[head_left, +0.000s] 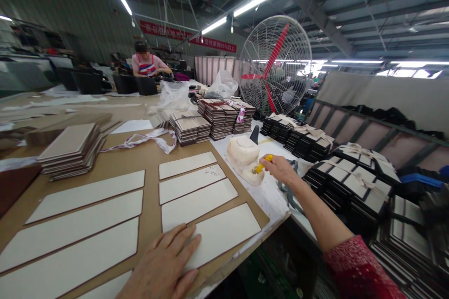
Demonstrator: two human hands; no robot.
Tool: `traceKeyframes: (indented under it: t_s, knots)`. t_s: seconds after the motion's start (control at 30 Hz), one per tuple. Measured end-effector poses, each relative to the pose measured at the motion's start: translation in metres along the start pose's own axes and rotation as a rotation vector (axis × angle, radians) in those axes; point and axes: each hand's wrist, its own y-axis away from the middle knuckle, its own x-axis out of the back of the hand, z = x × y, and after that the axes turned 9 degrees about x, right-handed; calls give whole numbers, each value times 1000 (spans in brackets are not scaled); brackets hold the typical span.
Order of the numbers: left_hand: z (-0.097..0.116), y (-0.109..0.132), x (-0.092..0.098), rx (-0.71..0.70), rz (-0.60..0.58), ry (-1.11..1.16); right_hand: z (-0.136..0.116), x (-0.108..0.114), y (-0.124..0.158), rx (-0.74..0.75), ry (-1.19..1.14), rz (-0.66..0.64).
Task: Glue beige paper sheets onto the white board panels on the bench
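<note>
My left hand (164,264) lies flat, fingers stretched, on a brown board (150,187) at the table's near edge, its fingertips on one of several white rectangular panels (198,203) laid in rows. My right hand (280,168) reaches out to the right, closed on a yellow-handled tool (262,164) whose tip rests against a glue-crusted white pot (243,156). I cannot make out the tool's working end.
Stacks of brown-edged boards (72,149) sit left; more stacks (220,117) stand behind the pot. Black-and-white bundles (351,182) fill the right side. A large fan (275,65) stands behind. Another person (147,63) works at the far end.
</note>
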Motion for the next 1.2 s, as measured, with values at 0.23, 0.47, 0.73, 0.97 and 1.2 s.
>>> traceKeyframes:
  t_s: [0.23, 0.47, 0.73, 0.97, 1.2]
  knots:
    - [-1, -1, -1, -6, -2, 5, 11, -8, 7, -96, -174, 76]
    - [-3, -1, -2, -14, -21, 4, 6, -7, 4, -101, -101, 115]
    - [-3, -1, -4, -9, 20, 44, 2, -14, 6, -49, -9, 58]
    - [7, 3, 16, 36, -41, 85, 4, -12, -2, -92, 8, 34]
    - [16, 4, 34, 49, -75, 116, 9, -5, 1, -181, -77, 66]
